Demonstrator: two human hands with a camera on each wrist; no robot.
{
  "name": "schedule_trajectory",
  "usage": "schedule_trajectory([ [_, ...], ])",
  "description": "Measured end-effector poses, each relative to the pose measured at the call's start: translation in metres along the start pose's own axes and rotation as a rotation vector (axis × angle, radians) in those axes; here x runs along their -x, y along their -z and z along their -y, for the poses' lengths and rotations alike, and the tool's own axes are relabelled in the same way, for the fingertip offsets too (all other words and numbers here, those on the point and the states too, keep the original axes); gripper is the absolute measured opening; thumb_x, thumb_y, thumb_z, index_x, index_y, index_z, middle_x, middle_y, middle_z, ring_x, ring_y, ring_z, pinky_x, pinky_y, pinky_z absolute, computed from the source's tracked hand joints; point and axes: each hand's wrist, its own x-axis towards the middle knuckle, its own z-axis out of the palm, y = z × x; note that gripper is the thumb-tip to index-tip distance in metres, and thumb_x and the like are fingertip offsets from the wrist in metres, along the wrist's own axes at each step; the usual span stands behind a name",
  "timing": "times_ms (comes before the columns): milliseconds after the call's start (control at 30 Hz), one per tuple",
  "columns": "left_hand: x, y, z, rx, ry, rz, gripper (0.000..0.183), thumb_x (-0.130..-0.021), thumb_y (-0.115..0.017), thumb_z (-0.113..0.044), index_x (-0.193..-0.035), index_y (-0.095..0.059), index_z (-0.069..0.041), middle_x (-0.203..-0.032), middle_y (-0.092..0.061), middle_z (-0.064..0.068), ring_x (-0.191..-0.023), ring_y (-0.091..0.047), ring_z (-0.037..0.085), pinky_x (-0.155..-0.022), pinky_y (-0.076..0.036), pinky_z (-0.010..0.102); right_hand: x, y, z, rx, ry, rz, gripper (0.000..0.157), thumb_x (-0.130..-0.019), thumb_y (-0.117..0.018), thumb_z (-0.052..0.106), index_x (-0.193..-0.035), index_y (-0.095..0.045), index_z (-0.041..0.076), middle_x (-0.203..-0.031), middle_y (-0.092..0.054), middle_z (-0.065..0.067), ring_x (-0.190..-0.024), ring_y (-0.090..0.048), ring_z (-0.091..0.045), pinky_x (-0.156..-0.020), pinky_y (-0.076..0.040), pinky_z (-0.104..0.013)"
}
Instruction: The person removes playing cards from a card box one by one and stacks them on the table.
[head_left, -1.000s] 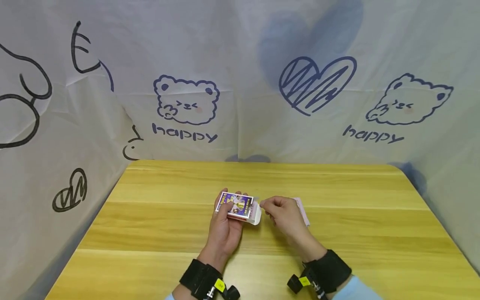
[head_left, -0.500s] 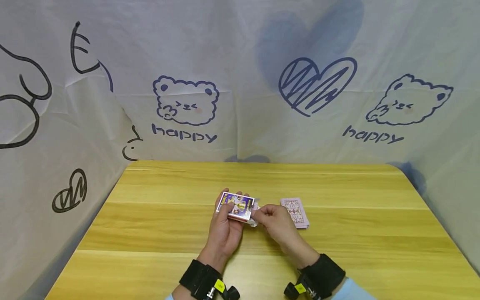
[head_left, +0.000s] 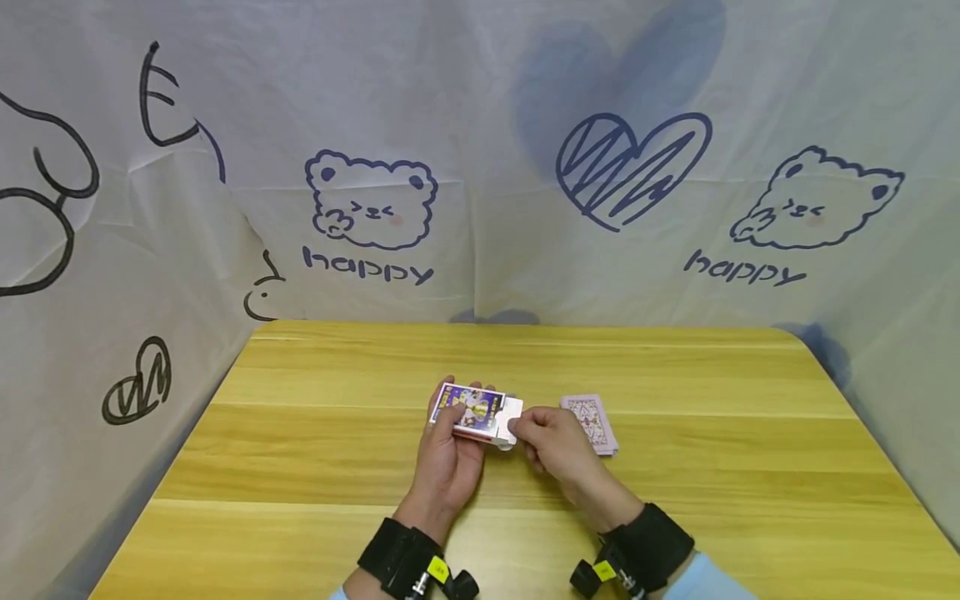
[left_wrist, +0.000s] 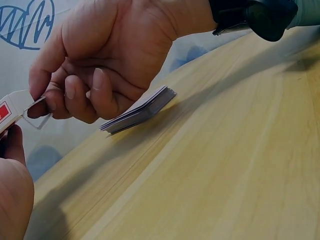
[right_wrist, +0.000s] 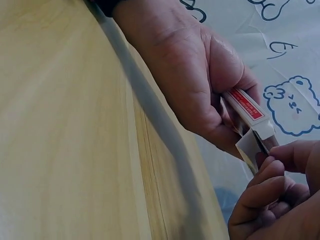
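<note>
My left hand (head_left: pixel 448 467) holds a playing card box (head_left: pixel 474 408), its thumb across the purple-and-white printed face and its fingers beneath. The box's end on the right side has white flaps (head_left: pixel 508 417) out. At that end, the thumb and index finger of my right hand (head_left: pixel 558 442) pinch the edge of a flap; the other fingers curl loosely, as the left wrist view shows. A red label (right_wrist: pixel 246 104) marks the side of the box in the right wrist view. On the table just behind my right hand lies a stack of playing cards (head_left: pixel 592 423), patterned back up.
Both hands are above a wood-grain table (head_left: pixel 315 467). White cloth (head_left: pixel 495 100) with drawn bears and hearts hangs behind it and at the sides. Black straps (head_left: pixel 405 554) with small cameras circle both wrists.
My right hand has moved left and slightly down to the box's end. The white flap now stretches out flat towards it, and more of the card stack shows. My left hand stays put.
</note>
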Motion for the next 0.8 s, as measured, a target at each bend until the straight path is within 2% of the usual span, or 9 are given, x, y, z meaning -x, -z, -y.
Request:
schedule_trajectory([
  [233,-0.0027,0.0,-0.0006,0.009,-0.044,-0.052,0.061,-0.099,-0.041,-0.007,-0.153,-0.014,-0.018,-0.154,-0.022,0.022,-0.134,-0.039,0.032,-0.111,-0.04,0.034,0.0013,0.0038,0.0039,-0.012,-0.032,-0.007,0.021,-0.093,-0.06,0.017,-0.086,-0.067,-0.001,-0.066,-0.062,-0.009,-0.05,-0.052,-0.014,-0.04,-0.045,-0.024],
  [367,-0.0047,0.0001,-0.0017,0.029,-0.069,-0.099,0.062,-0.099,-0.041,-0.008,-0.153,-0.013,-0.018,-0.155,-0.02,0.022,-0.134,-0.04,0.031,-0.11,-0.041,0.034,0.0013,0.0065,0.0071,-0.076,-0.041,-0.028,0.019,-0.095,-0.056,0.015,-0.089,-0.064,-0.002,-0.069,-0.062,-0.01,-0.049,-0.051,-0.013,-0.039,-0.046,-0.024],
  [500,-0.0053,-0.0004,-0.003,0.043,-0.091,-0.138,0.061,-0.099,-0.042,-0.007,-0.153,-0.015,-0.018,-0.152,-0.025,0.021,-0.133,-0.042,0.031,-0.109,-0.042,0.034,0.0007,0.0087,0.0087,-0.114,-0.028,-0.027,0.015,-0.09,-0.061,0.011,-0.095,-0.063,-0.003,-0.069,-0.059,-0.009,-0.05,-0.049,-0.013,-0.04,-0.045,-0.022],
  [600,-0.0055,-0.0011,-0.0035,0.047,-0.109,-0.152,0.06,-0.099,-0.041,-0.007,-0.152,-0.015,-0.017,-0.15,-0.029,0.02,-0.132,-0.042,0.031,-0.109,-0.042,0.034,0.0001,0.0088,0.0081,-0.11,-0.036,0.004,0.019,-0.085,-0.067,0.01,-0.097,-0.062,-0.005,-0.067,-0.057,-0.008,-0.052,-0.05,-0.013,-0.041,-0.046,-0.022],
  [800,-0.0053,-0.0014,-0.003,0.058,-0.127,-0.158,0.06,-0.099,-0.041,-0.007,-0.151,-0.016,-0.018,-0.15,-0.028,0.022,-0.132,-0.042,0.03,-0.109,-0.042,0.033,-0.0008,0.0084,0.0035,-0.13,-0.096,0.031,0.019,-0.084,-0.071,0.012,-0.089,-0.061,-0.003,-0.062,-0.055,-0.003,-0.052,-0.05,-0.012,-0.042,-0.046,-0.022],
])
